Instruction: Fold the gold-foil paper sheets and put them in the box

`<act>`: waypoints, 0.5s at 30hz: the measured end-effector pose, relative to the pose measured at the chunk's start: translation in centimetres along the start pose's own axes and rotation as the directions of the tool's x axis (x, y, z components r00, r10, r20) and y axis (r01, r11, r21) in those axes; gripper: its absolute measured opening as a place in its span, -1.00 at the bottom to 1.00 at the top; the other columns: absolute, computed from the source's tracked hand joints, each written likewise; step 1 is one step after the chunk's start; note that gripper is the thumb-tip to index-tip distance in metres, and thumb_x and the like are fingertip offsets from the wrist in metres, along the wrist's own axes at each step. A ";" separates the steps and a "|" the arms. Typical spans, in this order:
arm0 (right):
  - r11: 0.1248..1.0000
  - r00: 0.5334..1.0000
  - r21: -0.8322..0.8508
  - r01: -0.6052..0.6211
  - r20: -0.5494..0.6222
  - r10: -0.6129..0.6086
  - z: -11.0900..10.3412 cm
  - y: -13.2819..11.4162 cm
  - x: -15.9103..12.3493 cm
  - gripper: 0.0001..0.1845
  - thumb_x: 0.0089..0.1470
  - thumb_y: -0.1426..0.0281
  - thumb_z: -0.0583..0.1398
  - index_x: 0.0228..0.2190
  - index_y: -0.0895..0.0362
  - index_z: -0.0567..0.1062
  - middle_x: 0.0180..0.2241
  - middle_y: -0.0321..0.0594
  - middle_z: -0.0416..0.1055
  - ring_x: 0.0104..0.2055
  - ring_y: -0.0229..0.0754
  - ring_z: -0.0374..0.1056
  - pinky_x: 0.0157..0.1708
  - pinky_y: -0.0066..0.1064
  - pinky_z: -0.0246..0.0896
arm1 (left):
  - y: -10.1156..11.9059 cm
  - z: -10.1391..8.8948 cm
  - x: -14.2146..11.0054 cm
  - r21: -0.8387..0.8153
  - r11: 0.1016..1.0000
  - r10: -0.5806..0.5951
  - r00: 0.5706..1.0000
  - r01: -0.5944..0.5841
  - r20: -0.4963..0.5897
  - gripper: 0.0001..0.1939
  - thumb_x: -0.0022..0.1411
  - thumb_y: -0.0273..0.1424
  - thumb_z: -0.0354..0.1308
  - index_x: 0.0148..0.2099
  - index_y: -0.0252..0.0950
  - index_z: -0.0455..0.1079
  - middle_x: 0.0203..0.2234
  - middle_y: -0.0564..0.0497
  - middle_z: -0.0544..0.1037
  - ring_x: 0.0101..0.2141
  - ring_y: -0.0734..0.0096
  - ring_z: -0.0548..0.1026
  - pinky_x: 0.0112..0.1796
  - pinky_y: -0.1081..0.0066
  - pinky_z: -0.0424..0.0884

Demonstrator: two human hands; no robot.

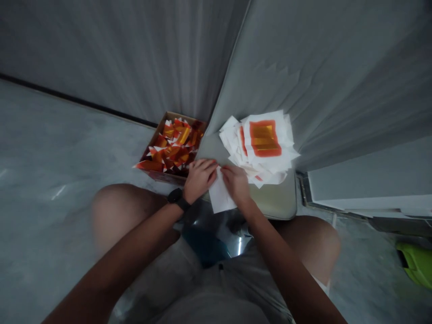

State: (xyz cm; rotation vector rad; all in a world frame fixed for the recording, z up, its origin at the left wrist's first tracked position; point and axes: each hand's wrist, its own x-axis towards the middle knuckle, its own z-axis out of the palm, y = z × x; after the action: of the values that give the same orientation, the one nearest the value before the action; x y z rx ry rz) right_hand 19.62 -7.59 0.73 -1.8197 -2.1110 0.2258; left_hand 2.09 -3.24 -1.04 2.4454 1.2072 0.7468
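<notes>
Left hand (201,177) and right hand (237,183): fingers pinching sheet (221,195), gripped end hidden. Sheet's lower end overhangs seat's (275,203) front edge. Pile (266,139) on seat's right half, back from front edge; under-layers hidden. Box (162,176) of orange pieces (178,141) off seat's left edge, contact unclear. Green thing (416,263) far right of seat, cut off.

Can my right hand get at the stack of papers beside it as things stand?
Probably yes: the right hand is close to the stack of papers, with nothing visible in between, though it seems occupied with the white sheet.
</notes>
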 end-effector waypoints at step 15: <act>0.855 0.877 0.214 -0.472 0.210 0.432 -2.2 -0.3 2.7 -0.70 0.12 0.30 0.32 -0.11 0.15 0.59 -0.29 -0.16 0.61 -0.26 -0.12 0.48 -0.27 -0.36 0.29 | -2.2 -1.2 3.9 -0.118 0.993 -0.007 0.989 0.025 0.151 -0.76 0.30 -0.19 0.26 -0.07 -0.20 0.56 -0.03 -0.09 0.52 0.01 0.11 0.47 0.02 0.16 0.31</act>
State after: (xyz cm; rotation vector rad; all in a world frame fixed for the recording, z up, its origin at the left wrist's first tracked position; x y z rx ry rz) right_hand 19.78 -5.21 3.34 -2.1624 -1.6060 0.7480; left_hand 1.98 1.25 0.07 2.3456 1.0921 0.5997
